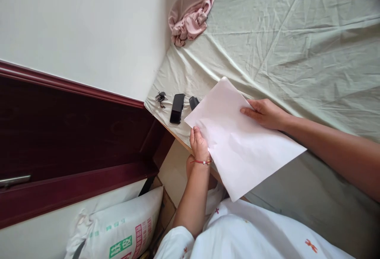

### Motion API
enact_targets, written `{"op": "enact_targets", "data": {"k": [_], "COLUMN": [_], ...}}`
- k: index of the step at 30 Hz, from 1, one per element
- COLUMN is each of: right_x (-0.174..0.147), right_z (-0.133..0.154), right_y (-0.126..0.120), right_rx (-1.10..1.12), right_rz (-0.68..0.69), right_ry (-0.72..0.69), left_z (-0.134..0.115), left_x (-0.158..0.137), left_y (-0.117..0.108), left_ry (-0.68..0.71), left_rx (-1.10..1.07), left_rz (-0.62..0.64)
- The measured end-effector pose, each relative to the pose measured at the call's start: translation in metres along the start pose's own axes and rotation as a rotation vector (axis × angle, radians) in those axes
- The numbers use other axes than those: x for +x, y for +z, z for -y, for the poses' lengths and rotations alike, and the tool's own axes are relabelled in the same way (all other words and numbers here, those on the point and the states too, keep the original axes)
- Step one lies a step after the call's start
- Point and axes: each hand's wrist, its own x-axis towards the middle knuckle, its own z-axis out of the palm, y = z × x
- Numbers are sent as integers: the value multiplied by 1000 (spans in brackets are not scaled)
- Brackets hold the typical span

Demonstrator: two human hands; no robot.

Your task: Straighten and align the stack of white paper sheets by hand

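A sheet of white paper (234, 144) is held up at a slant over the edge of the cloth-covered surface. My left hand (198, 144), with a red string bracelet at the wrist, is closed on its left edge. On the opposite edge, my right hand (264, 113) pinches the paper, thumb on top and the other fingers mostly underneath. Just past the paper's left corner lies a black phone (177, 108). A dark object (194, 102) beside it is partly covered by the paper, so its kind is unclear.
Keys (161, 97) lie near the corner of the pale green sheet (285, 53). A crumpled pink cloth (191, 19) rests by the white wall (83, 25). To the left are a dark red door (74, 128) and, on the floor, a printed white sack (124, 223).
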Motion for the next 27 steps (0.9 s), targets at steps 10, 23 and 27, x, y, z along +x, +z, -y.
{"op": "enact_targets", "data": {"k": [10, 23, 27], "right_x": [8, 8, 8], "right_z": [21, 18, 18], "right_y": [-6, -6, -6], "right_rx": [-212, -124, -118], "right_rz": [72, 5, -10], "right_ry": [191, 237, 234], "left_z": [2, 0, -7], "left_x": [34, 48, 41], "left_y": [-3, 10, 4], "left_ry": [-96, -119, 56], "left_rx": [65, 161, 210], "left_rz": [148, 134, 59]}}
